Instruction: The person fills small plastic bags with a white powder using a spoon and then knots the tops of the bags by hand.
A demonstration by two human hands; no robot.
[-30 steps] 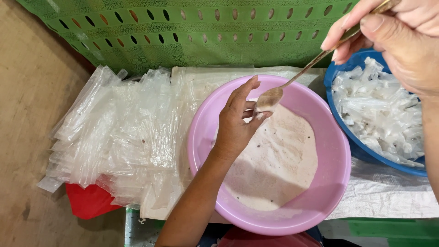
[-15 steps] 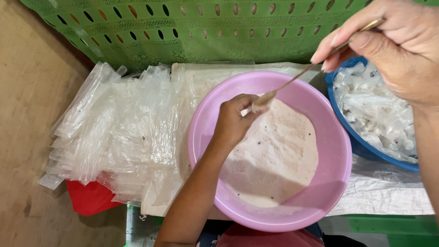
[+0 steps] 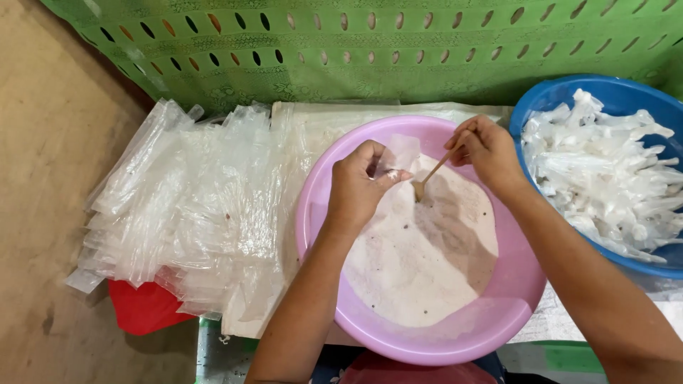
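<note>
A pink basin [image 3: 519, 284] holds pale pinkish powder [image 3: 420, 263] with dark specks. Over its far left part, my left hand [image 3: 359, 188] pinches a small clear plastic bag [image 3: 400, 153] by its mouth. My right hand [image 3: 487, 153] holds a thin metal spoon [image 3: 430, 174] by the handle. The spoon's bowl dips into the powder just right of the bag.
A spread of empty clear plastic bags [image 3: 185, 206] lies left of the basin. A blue basin [image 3: 541, 96] at the right holds several filled clear packets [image 3: 612, 171]. A green perforated crate [image 3: 341, 43] stands behind. Something red [image 3: 139, 309] shows under the bags.
My right hand has dropped from high at the upper right down to the basin, and the spoon has moved from the bag's mouth into the powder. My left hand closed on the bag.
</note>
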